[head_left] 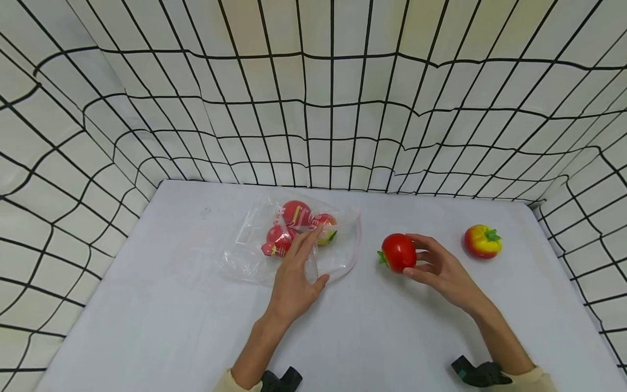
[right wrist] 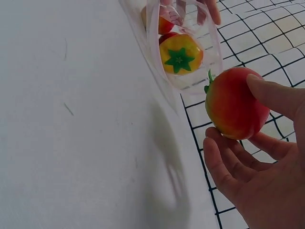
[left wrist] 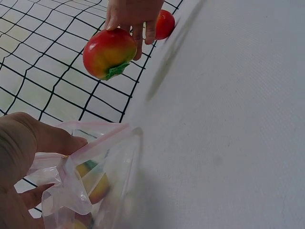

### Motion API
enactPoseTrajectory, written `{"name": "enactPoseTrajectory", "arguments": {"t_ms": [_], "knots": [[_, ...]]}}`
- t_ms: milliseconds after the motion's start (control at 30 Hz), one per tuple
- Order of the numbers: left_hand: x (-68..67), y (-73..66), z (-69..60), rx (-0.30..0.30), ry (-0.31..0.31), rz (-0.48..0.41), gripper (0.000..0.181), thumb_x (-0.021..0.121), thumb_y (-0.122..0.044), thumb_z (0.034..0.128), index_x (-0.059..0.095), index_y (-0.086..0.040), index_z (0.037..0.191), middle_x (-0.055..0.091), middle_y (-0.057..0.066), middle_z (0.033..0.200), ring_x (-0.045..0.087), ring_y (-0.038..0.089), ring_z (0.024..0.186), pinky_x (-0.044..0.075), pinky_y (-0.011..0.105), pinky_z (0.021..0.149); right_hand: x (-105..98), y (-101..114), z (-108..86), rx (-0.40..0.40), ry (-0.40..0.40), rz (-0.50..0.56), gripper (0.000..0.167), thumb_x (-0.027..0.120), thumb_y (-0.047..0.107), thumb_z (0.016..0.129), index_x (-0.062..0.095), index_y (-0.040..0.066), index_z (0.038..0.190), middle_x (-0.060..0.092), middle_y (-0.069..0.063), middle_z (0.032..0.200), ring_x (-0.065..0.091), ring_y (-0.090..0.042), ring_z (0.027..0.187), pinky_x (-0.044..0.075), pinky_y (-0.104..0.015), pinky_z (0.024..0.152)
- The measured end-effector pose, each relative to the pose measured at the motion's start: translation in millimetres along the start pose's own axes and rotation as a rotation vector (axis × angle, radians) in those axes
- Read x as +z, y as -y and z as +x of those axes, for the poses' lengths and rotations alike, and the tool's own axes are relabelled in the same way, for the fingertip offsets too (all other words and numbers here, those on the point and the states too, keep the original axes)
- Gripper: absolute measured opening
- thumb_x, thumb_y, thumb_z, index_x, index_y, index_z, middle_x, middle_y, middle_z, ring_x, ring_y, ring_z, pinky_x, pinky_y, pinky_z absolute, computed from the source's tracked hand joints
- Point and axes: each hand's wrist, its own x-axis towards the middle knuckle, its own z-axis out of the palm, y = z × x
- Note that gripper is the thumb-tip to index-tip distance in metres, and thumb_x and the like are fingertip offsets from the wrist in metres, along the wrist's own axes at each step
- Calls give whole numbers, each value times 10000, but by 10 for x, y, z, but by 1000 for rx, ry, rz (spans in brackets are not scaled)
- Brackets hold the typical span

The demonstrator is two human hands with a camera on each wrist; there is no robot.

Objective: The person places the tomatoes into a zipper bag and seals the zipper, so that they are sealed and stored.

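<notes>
My right hand holds a red tomato-like fruit between thumb and fingers, raised off the table, its green leaves facing the bag. In the right wrist view the red fruit shows a yellowish underside. To the left, my left hand grips a clear zip bag near its pink-edged mouth. The left wrist view shows the thumb on the bag's rim, with fingers behind the plastic. Several red and yellow fruits lie inside the bag. Its mouth gapes towards the right hand.
A red and yellow fruit with a green stem lies at the right of the white table. Black netting over white panels rises along the back and both sides. Each wrist wears a black device.
</notes>
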Motion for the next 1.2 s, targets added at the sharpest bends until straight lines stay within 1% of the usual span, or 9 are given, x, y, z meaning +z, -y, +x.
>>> {"name": "enactPoseTrajectory", "arguments": {"t_ms": [233, 433, 467, 533, 667, 767, 833, 1033, 1200], "knots": [[0, 0, 1, -3, 1, 7, 1068, 943, -100, 727, 388, -368, 1599, 511, 8, 1518, 512, 242, 1456, 594, 472, 1019, 87, -14, 42, -4, 28, 21, 693, 788, 159, 916, 441, 118, 1514, 535, -192, 1472, 654, -157, 1152, 635, -249, 862], [1, 1, -5, -7, 6, 10, 1070, 942, -98, 727, 385, -363, 1602, 510, 9, 1519, 513, 243, 1453, 598, 473, 1013, 99, 8, 60, -10, -5, -13, 701, 797, 146, 906, 451, 121, 1515, 550, -176, 1468, 653, -207, 1174, 627, -228, 860], [-1, -1, -5, -8, 7, 10, 1070, 942, -98, 726, 386, -362, 1601, 510, 8, 1519, 513, 243, 1453, 598, 474, 1015, 102, 8, 65, -11, -11, -16, 702, 796, 140, 905, 451, 123, 1517, 550, -172, 1469, 653, -195, 1173, 627, -228, 857], [-3, 2, -2, -14, 12, 10, 1063, 940, -100, 733, 386, -365, 1601, 510, -2, 1517, 515, 235, 1451, 592, 467, 1024, 116, 4, 81, -13, -23, -13, 708, 798, 142, 905, 452, 130, 1523, 543, -162, 1482, 648, -178, 1176, 629, -232, 855], [0, 13, 7, -12, 14, 19, 1055, 939, -108, 739, 387, -362, 1601, 511, -2, 1516, 518, 237, 1450, 590, 465, 1028, 179, -1, 123, -19, -42, -1, 721, 800, 115, 899, 456, 147, 1532, 547, -155, 1477, 652, -198, 1168, 633, -236, 846], [2, 15, 11, -19, 16, 25, 1067, 938, -111, 741, 373, -383, 1603, 506, -8, 1520, 513, 234, 1455, 593, 466, 1024, 240, 15, 159, -17, -46, 2, 735, 804, 100, 891, 459, 162, 1536, 562, -154, 1456, 653, -299, 1176, 634, -237, 842], [6, 19, 14, -29, 21, 25, 1074, 936, -109, 744, 363, -403, 1603, 503, -22, 1523, 508, 224, 1461, 591, 462, 1030, 277, 26, 182, -19, -50, 2, 740, 810, 100, 885, 463, 167, 1535, 568, -151, 1450, 653, -329, 1179, 633, -235, 842], [11, 23, 10, -36, 24, 30, 1079, 939, -112, 741, 361, -416, 1600, 500, -30, 1519, 505, 219, 1464, 588, 461, 1031, 375, 46, 259, -23, -52, 6, 749, 827, 92, 866, 475, 173, 1523, 575, -144, 1441, 636, -321, 1188, 619, -211, 859], [17, 32, 10, -20, 14, 32, 1079, 940, -109, 737, 365, -394, 1604, 500, -17, 1524, 501, 228, 1463, 597, 463, 1017, 446, 65, 303, -45, -45, -1, 728, 822, 101, 875, 482, 153, 1517, 582, -160, 1436, 633, -329, 1195, 601, -182, 874]]}}
